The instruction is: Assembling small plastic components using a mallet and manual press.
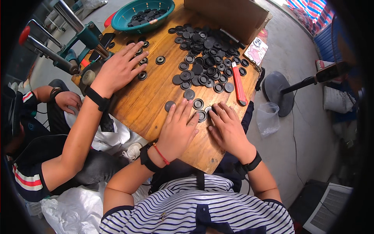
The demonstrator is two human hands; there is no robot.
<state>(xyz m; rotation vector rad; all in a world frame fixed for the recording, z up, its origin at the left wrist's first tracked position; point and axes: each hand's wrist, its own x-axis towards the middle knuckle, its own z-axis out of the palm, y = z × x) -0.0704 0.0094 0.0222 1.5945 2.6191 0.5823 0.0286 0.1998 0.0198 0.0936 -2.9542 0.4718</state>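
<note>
Left hand (pixel 176 128), right hand (pixel 230 132): fingers loose, gripping nothing visible
Black discs (pixel 198 104): at fingertips on desk (pixel 152 109); careless sweeping could spill them
Red utility knife (pixel 239 86): a stray reach might cut

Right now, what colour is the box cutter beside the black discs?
Red. The box cutter beside the black discs shows best in the head view.
</note>
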